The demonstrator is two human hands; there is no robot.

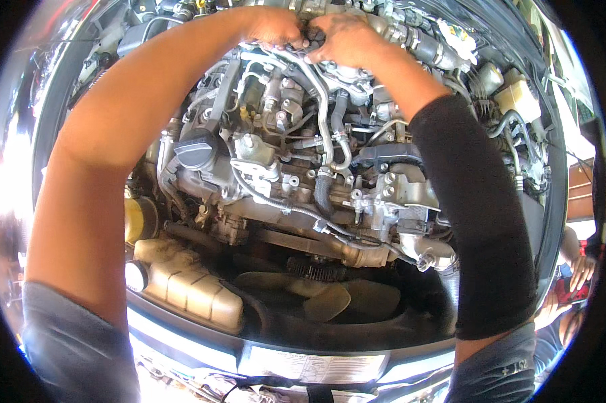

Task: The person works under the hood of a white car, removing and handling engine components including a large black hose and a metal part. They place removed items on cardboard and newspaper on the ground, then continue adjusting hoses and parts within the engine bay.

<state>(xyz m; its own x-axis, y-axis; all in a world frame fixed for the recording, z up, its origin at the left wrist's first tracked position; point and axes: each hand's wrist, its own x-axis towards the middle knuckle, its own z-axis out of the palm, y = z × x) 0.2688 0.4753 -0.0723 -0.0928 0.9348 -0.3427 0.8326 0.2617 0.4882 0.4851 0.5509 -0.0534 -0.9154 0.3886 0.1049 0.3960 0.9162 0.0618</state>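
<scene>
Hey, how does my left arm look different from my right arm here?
Your left arm is bare below its grey shirt sleeve; your right arm wears a long black sleeve over much of that stretch. The left shirt sleeve looks plain, while the right one carries a pale marking. Both arms reach over the engine.

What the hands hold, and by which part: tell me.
Cannot be told: the left hand and right hand flank a dark engine part, but any grip is unclear.
</scene>
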